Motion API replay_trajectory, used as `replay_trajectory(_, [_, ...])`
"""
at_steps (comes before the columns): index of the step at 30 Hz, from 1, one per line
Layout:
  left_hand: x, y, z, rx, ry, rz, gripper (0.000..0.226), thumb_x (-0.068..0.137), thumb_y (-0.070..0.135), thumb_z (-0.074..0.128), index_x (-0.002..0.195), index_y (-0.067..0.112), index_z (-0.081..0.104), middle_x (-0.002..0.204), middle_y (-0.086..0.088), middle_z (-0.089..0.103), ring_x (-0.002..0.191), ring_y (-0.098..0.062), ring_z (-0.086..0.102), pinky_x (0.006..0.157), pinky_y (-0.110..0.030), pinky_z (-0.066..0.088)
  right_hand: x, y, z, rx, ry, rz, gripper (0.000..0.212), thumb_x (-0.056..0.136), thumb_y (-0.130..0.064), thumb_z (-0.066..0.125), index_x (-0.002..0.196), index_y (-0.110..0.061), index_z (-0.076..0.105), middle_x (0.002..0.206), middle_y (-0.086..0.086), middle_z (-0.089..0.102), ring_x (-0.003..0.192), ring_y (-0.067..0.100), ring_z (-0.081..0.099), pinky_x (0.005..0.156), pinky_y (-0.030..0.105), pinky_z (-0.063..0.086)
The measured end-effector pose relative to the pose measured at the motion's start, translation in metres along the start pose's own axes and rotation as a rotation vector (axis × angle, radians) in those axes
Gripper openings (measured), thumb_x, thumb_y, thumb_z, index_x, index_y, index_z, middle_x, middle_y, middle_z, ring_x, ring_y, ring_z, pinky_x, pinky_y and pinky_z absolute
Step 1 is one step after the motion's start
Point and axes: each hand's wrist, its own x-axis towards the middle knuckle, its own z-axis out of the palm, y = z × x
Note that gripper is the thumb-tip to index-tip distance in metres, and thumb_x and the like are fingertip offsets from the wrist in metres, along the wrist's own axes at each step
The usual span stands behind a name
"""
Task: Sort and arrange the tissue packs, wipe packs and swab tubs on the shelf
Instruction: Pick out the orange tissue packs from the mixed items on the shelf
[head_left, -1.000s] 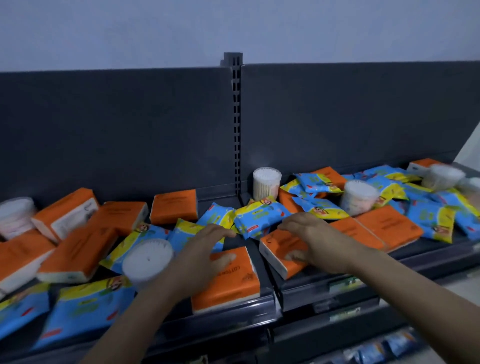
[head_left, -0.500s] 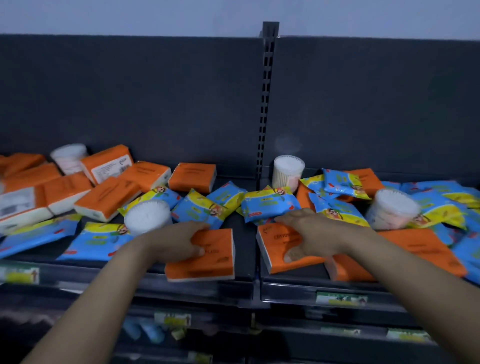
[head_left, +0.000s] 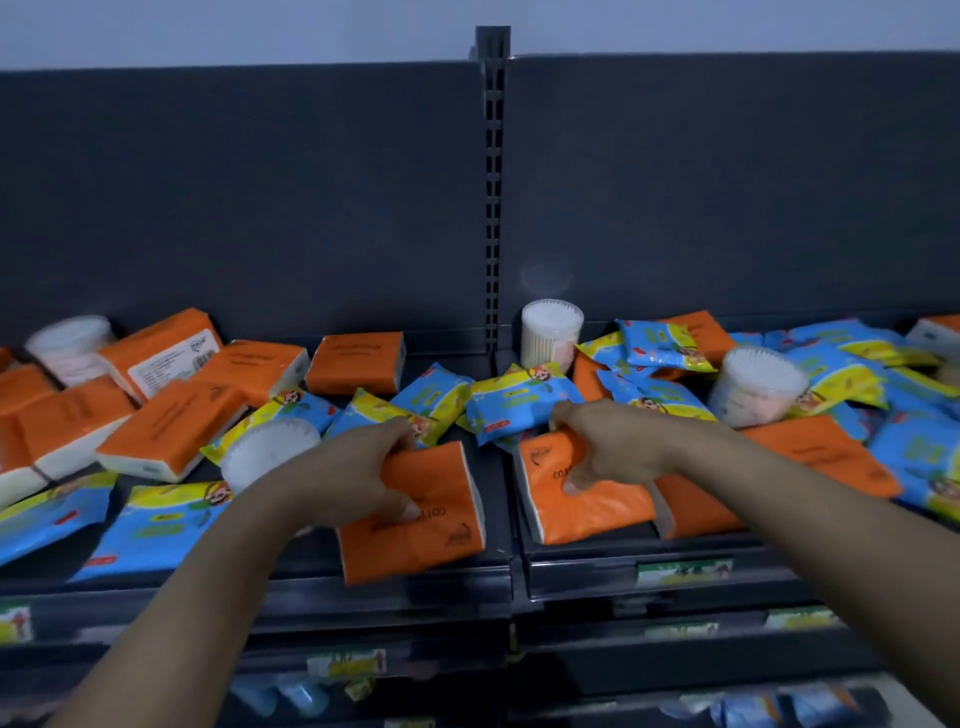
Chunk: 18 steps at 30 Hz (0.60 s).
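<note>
My left hand grips an orange tissue pack at the shelf's front edge, left of the divider. Fingers and thumb of my right hand close on a second orange tissue pack, just right of the divider. Blue and yellow wipe packs lie jumbled behind both hands. A swab tub lies on its side by my left wrist. Another swab tub stands upright at the back, and a third rests among wipe packs on the right.
More orange tissue packs are heaped at the left, wipe packs lie at the front left. The dark shelf has a slotted upright post in the middle. Price labels line the front rail; lower shelves sit below.
Both hands went from resting flat on the two orange tissue packs to curling around them. The view tilted and shifted, so the shelf sits more level and centred.
</note>
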Motion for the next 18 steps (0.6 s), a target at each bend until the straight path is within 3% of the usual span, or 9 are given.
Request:
replay_trajectory(3, [0.005, 0.006, -0.01, -0.104, 0.074, 0.053, 0.04, 0.073, 0.029, 0.076, 0.098, 0.034, 0.045, 0.1, 0.01, 0.055, 0.087, -0.005, 0.056, 0.067, -0.021, 0.048, -0.005, -0.003, -0.005, 0.069, 0.078, -0.014, 0.049, 0.079, -0.025, 0.073, 0.115, -0.018, 0.041, 0.088, -0.004, 0.049, 0.087, 0.019, 0.05, 0.06, 0.025, 0.037])
replay_trajectory(8, [0.026, 0.039, -0.022, -0.142, 0.264, 0.21, 0.04, 0.077, 0.021, 0.071, 0.106, 0.033, 0.048, 0.096, 0.011, 0.058, 0.084, -0.005, 0.059, 0.068, -0.024, 0.05, -0.028, 0.015, -0.027, 0.132, 0.355, 0.018, 0.049, 0.081, -0.02, 0.069, 0.121, -0.014, 0.041, 0.103, 0.004, 0.056, 0.099, 0.024, 0.056, 0.077, 0.03, 0.041])
replay_trajectory(12, [0.047, 0.08, -0.023, -0.195, 0.339, 0.323, 0.04, 0.074, 0.016, 0.073, 0.104, 0.033, 0.053, 0.091, 0.014, 0.061, 0.079, 0.0, 0.058, 0.064, -0.016, 0.043, -0.063, 0.046, -0.04, 0.21, 0.551, 0.065, 0.046, 0.077, -0.013, 0.072, 0.118, -0.016, 0.052, 0.1, -0.002, 0.059, 0.091, 0.017, 0.055, 0.073, 0.023, 0.037])
replay_trajectory(15, [0.061, 0.112, -0.018, -0.176, 0.364, 0.378, 0.041, 0.071, 0.017, 0.076, 0.105, 0.031, 0.057, 0.092, 0.013, 0.063, 0.082, -0.004, 0.06, 0.07, -0.022, 0.045, -0.093, 0.073, -0.047, 0.264, 0.658, 0.115, 0.042, 0.074, -0.016, 0.074, 0.111, -0.02, 0.056, 0.094, -0.002, 0.063, 0.085, 0.017, 0.058, 0.074, 0.025, 0.043])
replay_trajectory(18, [0.076, 0.151, -0.006, -0.148, 0.389, 0.424, 0.041, 0.069, 0.019, 0.078, 0.105, 0.03, 0.06, 0.094, 0.011, 0.063, 0.086, -0.007, 0.06, 0.075, -0.024, 0.046, -0.123, 0.111, -0.053, 0.245, 0.736, 0.171, 0.04, 0.073, -0.019, 0.075, 0.108, -0.021, 0.056, 0.095, -0.002, 0.061, 0.084, 0.017, 0.057, 0.07, 0.023, 0.039])
